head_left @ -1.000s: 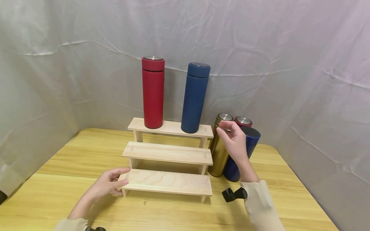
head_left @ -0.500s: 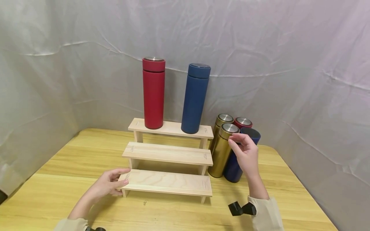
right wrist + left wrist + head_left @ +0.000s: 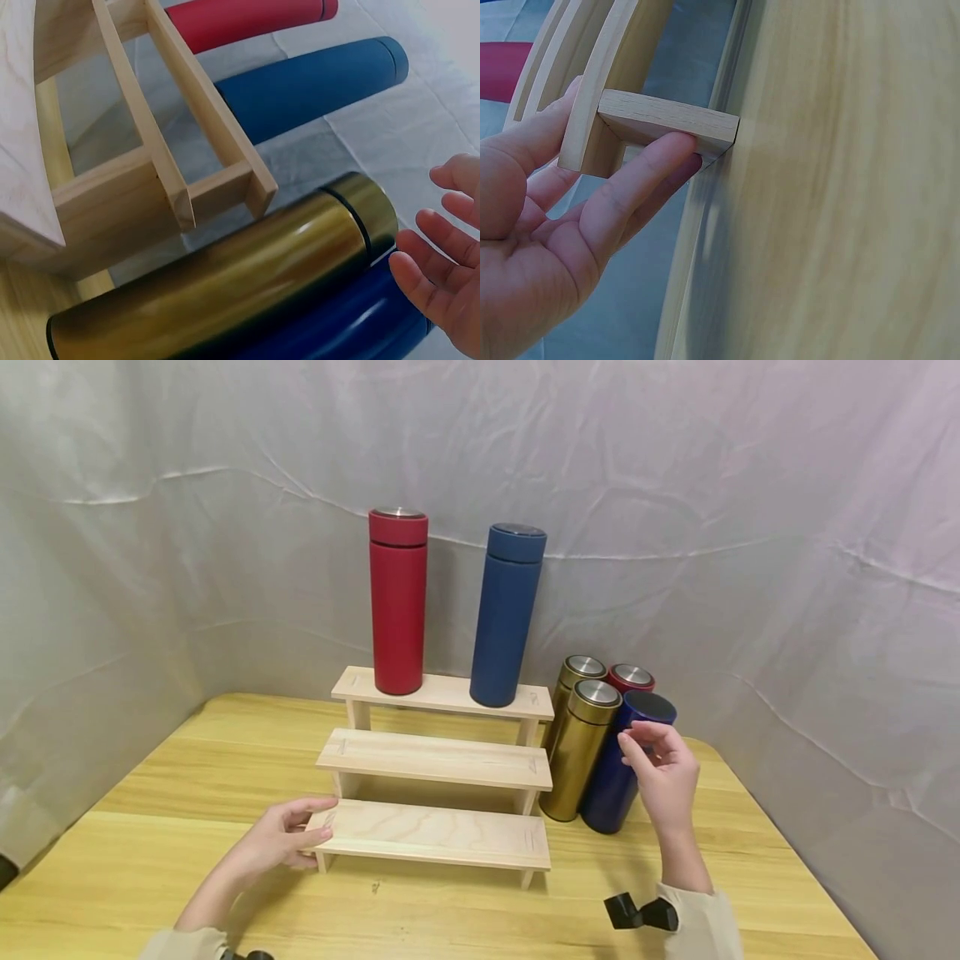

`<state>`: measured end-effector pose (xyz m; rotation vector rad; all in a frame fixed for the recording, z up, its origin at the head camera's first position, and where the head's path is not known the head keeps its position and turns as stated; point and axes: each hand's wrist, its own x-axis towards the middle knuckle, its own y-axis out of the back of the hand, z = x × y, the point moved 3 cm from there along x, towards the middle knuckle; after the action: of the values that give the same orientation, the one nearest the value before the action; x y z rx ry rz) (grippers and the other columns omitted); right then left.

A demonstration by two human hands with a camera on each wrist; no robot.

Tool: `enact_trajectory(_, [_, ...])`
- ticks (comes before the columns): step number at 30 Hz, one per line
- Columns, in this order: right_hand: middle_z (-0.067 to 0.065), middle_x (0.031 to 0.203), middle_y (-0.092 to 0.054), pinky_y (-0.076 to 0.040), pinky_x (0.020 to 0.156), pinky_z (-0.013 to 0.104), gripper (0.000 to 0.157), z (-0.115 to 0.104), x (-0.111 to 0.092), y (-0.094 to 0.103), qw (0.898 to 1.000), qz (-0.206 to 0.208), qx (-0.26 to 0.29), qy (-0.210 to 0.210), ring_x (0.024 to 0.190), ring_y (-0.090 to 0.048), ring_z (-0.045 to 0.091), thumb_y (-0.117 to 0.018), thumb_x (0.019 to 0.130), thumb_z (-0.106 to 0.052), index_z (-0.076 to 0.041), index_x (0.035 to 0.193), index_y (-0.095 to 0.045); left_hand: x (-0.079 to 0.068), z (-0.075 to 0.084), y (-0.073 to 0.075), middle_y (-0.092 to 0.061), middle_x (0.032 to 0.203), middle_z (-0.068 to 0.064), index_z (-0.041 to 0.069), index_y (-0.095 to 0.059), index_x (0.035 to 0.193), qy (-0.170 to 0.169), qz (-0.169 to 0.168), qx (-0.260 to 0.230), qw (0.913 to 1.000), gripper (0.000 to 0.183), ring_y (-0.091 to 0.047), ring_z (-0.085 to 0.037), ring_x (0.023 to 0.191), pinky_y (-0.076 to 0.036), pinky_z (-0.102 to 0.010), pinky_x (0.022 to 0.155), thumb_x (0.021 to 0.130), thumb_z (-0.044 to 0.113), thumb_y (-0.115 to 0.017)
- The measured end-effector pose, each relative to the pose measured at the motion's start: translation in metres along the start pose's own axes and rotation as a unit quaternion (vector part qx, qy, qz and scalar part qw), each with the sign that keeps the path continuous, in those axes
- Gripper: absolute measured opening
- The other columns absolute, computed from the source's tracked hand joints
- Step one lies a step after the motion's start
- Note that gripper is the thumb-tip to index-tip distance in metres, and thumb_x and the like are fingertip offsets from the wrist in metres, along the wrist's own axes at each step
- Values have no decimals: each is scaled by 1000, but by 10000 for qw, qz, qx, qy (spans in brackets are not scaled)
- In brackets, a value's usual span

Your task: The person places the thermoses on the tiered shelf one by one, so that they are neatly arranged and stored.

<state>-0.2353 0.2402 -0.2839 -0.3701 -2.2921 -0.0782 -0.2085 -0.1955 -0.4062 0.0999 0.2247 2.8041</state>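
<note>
At the left end of a three-tier wooden display stand (image 3: 427, 835), my left hand (image 3: 273, 839) grips the lowest step. In the left wrist view its thumb lies over the board while fingers (image 3: 641, 172) touch the side leg below. My right hand (image 3: 663, 777) is raised with loosely bent fingers, holding nothing, and overlaps a dark blue thermos (image 3: 609, 802) in the head view. Left of that stands a gold thermos (image 3: 573, 760), its steel-topped lid near my right fingertips (image 3: 409, 270) in the right wrist view. A red thermos (image 3: 398, 610) and a blue thermos (image 3: 507, 618) stand upright on the top step.
Behind the front gold thermos are another gold thermos (image 3: 584, 665) and a second red one (image 3: 632, 675), mostly hidden. All these crowd the stand's right side on a yellow wooden table (image 3: 172, 777). A grey cloth (image 3: 675, 485) hangs behind.
My right hand has drawn back from the front gold thermos, moving right and toward me, uncovering its lid. The left hand has stayed on the stand.
</note>
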Motion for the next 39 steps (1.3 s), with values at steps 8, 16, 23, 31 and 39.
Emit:
enact_trajectory(8, [-8, 75, -60, -47, 50, 10, 17, -1, -2, 10, 9967, 317, -738, -73, 64, -54, 3, -62, 74, 16, 19, 89, -54, 0, -1, 1, -42, 115, -32, -14, -32, 128, -2, 0, 0, 10000, 57, -53, -26, 91, -53, -45, 69, 85, 11, -61])
enact_trajectory(16, [-9, 73, -57, -43, 54, 7, 20, -18, -3, 12, 9867, 721, -1451, 92, 67, -52, 1, -66, 72, 12, 17, 89, -56, 0, -1, 1, -47, 110, -26, -14, -32, 128, 0, -18, 18, 10000, 57, -53, -25, 90, -53, -45, 69, 85, 11, -61])
enact_trajectory(23, [4, 78, -55, -44, 57, 7, 31, -14, -3, 17, 9821, 883, -1660, -57, 72, -53, 9, -68, 72, 9, 16, 98, -53, 0, 0, 1, -50, 104, -21, -14, -32, 128, 56, -10, -37, 10000, 58, -53, -23, 88, -52, -45, 70, 85, 12, -61])
enact_trajectory(31, [5, 86, -54, -44, 59, 8, 44, 13, -2, 31, 9773, 1140, -1785, -114, 77, -52, 12, -73, 70, 4, 12, 107, -51, 1, 2, 0, -52, 99, -17, -14, -31, 129, 77, -53, -52, 9999, 59, -54, -24, 88, -52, -45, 70, 85, 12, -61])
enact_trajectory(39, [12, 110, -50, -41, 72, 15, 68, 63, 1, 44, 9915, 736, -1030, -303, 99, -47, 16, -78, 66, -6, -2, 123, -43, 1, 0, 1, -51, 102, -20, -14, -31, 128, 66, -16, -33, 10000, 58, -54, -24, 88, -52, -45, 70, 85, 11, -61])
